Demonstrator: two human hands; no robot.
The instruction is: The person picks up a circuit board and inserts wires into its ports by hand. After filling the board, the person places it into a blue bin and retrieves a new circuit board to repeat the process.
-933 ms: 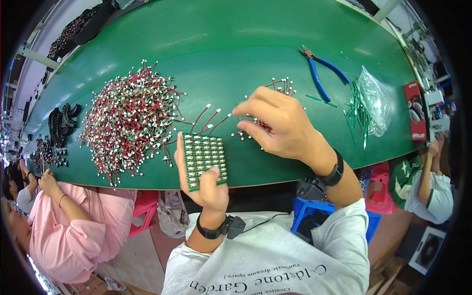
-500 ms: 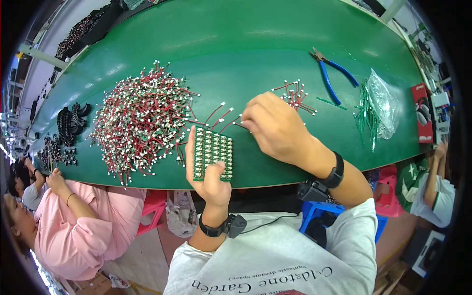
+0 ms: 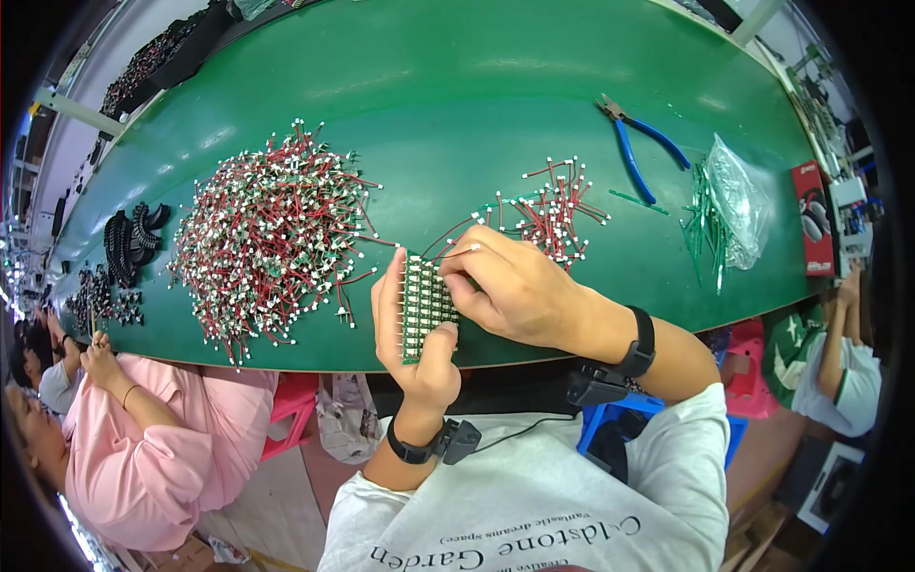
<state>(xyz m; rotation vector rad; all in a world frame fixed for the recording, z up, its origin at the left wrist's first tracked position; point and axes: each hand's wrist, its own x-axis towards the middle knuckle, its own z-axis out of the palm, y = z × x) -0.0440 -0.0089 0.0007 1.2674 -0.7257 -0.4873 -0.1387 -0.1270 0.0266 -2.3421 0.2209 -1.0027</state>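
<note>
A green circuit board panel [image 3: 419, 307] with rows of small pale parts stands tilted in my left hand [image 3: 426, 374], held between thumb and fingers. My right hand [image 3: 524, 291] is closed at the panel's upper right edge, its fingertips pinching there and partly hidden. Thin red and dark wire leads run from the panel's top, and one with a white connector [image 3: 475, 248] passes by my right fingers. Left of the panel lies a large heap of red wire leads [image 3: 272, 238] with white connectors and small green boards. A smaller pile of leads [image 3: 556, 221] lies beyond my right hand.
Blue-handled cutters [image 3: 624, 157] lie on the green table [image 3: 457, 76], handles spread. To the right are green strips [image 3: 702, 214], a clear plastic bag [image 3: 743, 210] and a red box [image 3: 813, 224]. Black curved parts [image 3: 133, 238] lie far left, near a person in pink [image 3: 162, 439].
My right hand has moved left and down from the wire ends to the panel's edge. The panel has turned and tilted in my left hand. More of the smaller lead pile shows.
</note>
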